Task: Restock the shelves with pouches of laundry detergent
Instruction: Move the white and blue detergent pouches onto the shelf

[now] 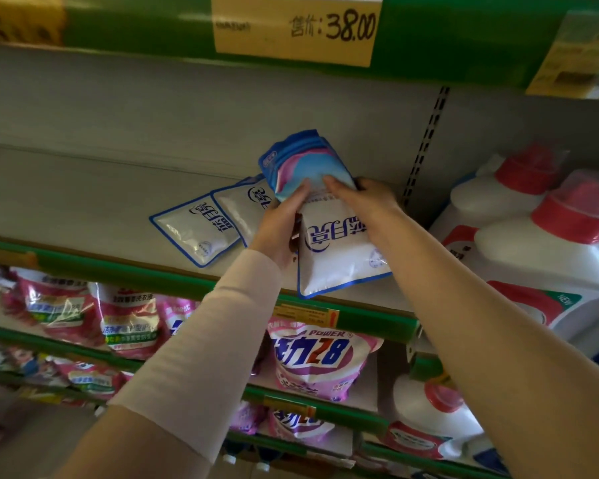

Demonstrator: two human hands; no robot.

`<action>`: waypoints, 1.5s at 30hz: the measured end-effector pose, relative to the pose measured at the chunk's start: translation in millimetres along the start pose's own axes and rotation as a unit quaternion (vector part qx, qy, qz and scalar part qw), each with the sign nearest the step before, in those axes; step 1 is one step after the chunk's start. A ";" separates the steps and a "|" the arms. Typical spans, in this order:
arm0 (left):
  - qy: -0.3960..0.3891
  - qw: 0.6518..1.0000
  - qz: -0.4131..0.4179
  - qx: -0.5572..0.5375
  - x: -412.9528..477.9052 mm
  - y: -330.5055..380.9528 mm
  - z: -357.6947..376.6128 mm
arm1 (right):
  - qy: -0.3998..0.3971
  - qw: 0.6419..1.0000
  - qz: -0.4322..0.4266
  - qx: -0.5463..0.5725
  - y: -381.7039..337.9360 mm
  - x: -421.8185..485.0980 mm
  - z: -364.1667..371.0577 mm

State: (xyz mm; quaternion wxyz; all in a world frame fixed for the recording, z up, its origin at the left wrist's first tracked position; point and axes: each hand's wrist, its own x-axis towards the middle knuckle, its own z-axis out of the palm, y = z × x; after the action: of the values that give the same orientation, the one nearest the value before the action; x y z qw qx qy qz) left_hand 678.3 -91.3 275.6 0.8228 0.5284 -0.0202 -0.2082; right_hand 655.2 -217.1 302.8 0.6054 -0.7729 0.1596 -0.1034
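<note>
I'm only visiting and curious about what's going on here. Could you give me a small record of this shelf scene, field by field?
Held: blue-and-pink plastic pouch, tilted above the shelf
Hands: left hand and right hand both grip its lower part, thumbs in front
Shelf: grey metal shelf with a green front edge
Lying flat: white blue-edged pouches, two left of the hands, one beneath them
Right: white plastic jugs with red caps
Above: yellow price label reading 38.00
Below: pink bags
</note>
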 end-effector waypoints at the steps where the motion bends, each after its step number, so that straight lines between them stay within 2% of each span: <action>1: -0.007 0.999 -0.012 0.039 -3.5 4.9 -7.0 | -0.019 1.000 -0.001 0.003 -1.9 -0.8 0.4; 3: -0.005 0.998 -0.015 0.057 -8.3 17.1 -20.8 | -0.058 0.997 -0.022 -0.040 -6.9 -0.9 -2.7; 6: 0.022 0.997 0.074 0.022 -13.4 39.6 -39.2 | -0.125 0.985 -0.067 -0.100 -16.7 -1.0 -7.9; 7: 0.029 0.992 0.110 0.061 -14.5 48.4 -42.1 | -0.150 0.980 -0.073 -0.114 -20.6 -1.6 -8.0; 9: 0.012 0.961 0.155 0.229 -16.8 67.0 -41.9 | -0.190 0.967 -0.088 -0.147 -27.1 -1.6 -5.2; 12: -0.099 0.875 0.113 0.461 -26.6 92.0 -35.4 | -0.233 0.942 -0.118 -0.211 -37.1 -4.5 1.8; 14: -0.127 0.835 0.078 0.530 -28.0 99.9 -35.4 | -0.246 0.930 -0.128 -0.239 -40.1 -7.5 4.1; 19: -0.199 0.788 -0.045 0.581 -25.8 98.3 -38.9 | -0.273 0.903 -0.137 -0.301 -38.5 -11.7 7.5; 22: -0.190 0.768 -0.060 0.609 -23.9 92.5 -41.1 | -0.291 0.890 -0.124 -0.328 -36.2 -11.7 8.2; 25: -0.178 0.785 -0.042 0.592 -26.1 89.3 -42.2 | -0.301 0.887 -0.117 -0.331 -37.4 -11.6 7.1; 28: -0.161 0.822 -0.009 0.545 -31.5 87.7 -42.0 | -0.317 0.884 -0.102 -0.329 -38.8 -9.6 6.5; 32: -0.133 0.884 0.025 0.448 -42.1 85.2 -46.7 | -0.288 0.918 -0.092 -0.257 -37.7 -11.9 2.0; 33: -0.128 0.895 0.032 0.427 -43.7 84.2 -50.2 | -0.240 0.933 -0.113 -0.244 -34.6 -13.6 1.6; 35: -0.108 0.910 0.049 0.397 -48.9 85.6 -57.7 | -0.071 0.970 -0.146 -0.180 -20.9 -21.6 3.2; 37: -0.084 0.920 0.073 0.375 -51.4 86.7 -66.3 | 0.113 0.986 -0.103 -0.069 -2.3 -36.7 13.0; 39: -0.062 0.934 0.105 0.335 -52.4 86.5 -77.8 | 0.181 0.983 -0.004 0.001 11.5 -55.9 30.4; 42: -0.023 0.947 0.140 0.288 -56.5 86.9 -92.1 | 0.124 0.961 0.181 0.171 16.7 -77.5 62.3; 44: -0.005 0.953 0.156 0.261 -61.7 87.6 -99.7 | 0.054 0.910 0.245 0.330 9.0 -81.0 81.1; 45: 0.002 0.955 0.164 0.249 -64.7 87.4 -104.6 | 0.004 0.877 0.251 0.409 2.6 -82.0 89.9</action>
State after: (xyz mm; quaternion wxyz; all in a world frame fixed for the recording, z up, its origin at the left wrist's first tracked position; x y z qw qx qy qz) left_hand 673.8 53.4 318.3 0.6882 0.7061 -0.1563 -0.0576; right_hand 610.6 -106.0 281.0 0.8727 -0.3896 0.2943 -0.0069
